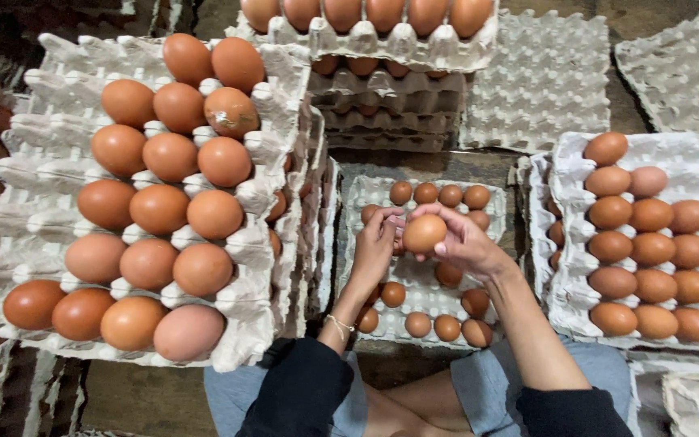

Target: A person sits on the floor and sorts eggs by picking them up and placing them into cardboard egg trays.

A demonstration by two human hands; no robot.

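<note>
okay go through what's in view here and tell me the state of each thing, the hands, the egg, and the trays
Right hand: grip closed on a brown egg, held up.
Left hand: fingertips touching that egg.
Low tray under the hands: partly filled.
Tall stack's top tray on the left: partly filled, left columns bare.
Right tray: partly filled.
Far stack's top tray: a row of eggs showing.
Grey trays at the back: no eggs.
</note>
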